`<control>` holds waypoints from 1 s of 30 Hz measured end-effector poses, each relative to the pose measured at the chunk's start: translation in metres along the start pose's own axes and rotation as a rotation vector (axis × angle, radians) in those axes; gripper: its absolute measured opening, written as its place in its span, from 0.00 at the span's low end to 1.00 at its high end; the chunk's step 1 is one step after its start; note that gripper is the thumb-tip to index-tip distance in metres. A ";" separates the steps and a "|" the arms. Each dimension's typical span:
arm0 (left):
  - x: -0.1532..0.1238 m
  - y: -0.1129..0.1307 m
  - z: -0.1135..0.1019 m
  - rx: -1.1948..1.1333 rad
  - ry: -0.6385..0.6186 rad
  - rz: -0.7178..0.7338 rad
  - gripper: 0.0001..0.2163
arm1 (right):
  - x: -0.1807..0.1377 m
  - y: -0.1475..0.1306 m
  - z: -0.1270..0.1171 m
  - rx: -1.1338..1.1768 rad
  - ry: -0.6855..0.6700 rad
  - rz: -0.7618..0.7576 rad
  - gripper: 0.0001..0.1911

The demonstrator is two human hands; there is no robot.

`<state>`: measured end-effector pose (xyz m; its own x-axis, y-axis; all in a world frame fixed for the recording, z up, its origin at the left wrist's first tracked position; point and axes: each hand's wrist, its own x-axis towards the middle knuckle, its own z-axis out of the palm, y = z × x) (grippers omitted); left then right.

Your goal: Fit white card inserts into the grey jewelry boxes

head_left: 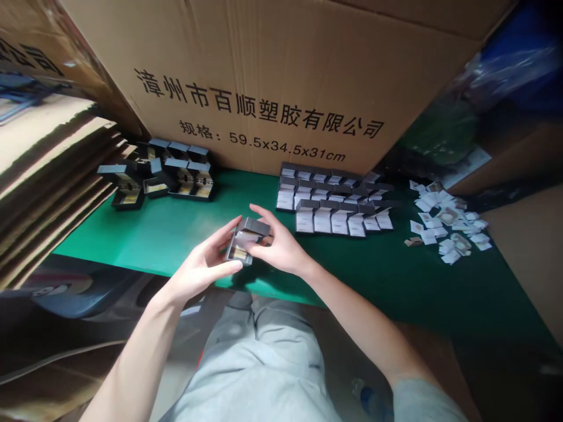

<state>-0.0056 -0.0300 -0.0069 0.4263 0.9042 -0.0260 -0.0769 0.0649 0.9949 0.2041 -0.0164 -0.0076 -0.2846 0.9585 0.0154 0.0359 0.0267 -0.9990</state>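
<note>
Both my hands hold one small grey hinged box [245, 240] just above the near edge of the green table [176, 234]. Its lid stands partly raised and a pale insert shows inside. My left hand [204, 266] cups the box from below and the left, thumb along its front. My right hand [277, 243] grips the lid side from the right, with the fingers curled over the top.
A cluster of open grey boxes [169, 176] sits at the table's back left. Rows of grey boxes with white cards [334, 202] lie at centre right, and loose white cards [444, 225] further right. A large printed carton [272, 76] stands behind. Stacked cardboard sheets [48, 176] lie at the left.
</note>
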 end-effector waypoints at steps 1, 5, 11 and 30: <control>0.000 0.000 0.000 0.006 -0.004 -0.007 0.42 | 0.000 0.000 0.000 0.002 -0.009 0.005 0.42; -0.001 0.001 0.000 0.039 -0.015 -0.026 0.42 | 0.001 0.000 0.001 0.009 -0.045 0.016 0.43; -0.001 0.005 0.000 0.066 -0.021 -0.067 0.44 | -0.001 0.004 -0.001 -0.068 -0.026 -0.052 0.45; 0.002 -0.001 0.009 -0.065 0.239 -0.032 0.24 | -0.002 -0.001 0.002 -0.108 0.062 -0.046 0.30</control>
<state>0.0041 -0.0319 -0.0068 0.2046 0.9749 -0.0875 -0.1283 0.1153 0.9850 0.2030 -0.0189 -0.0067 -0.2287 0.9712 0.0666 0.1285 0.0979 -0.9869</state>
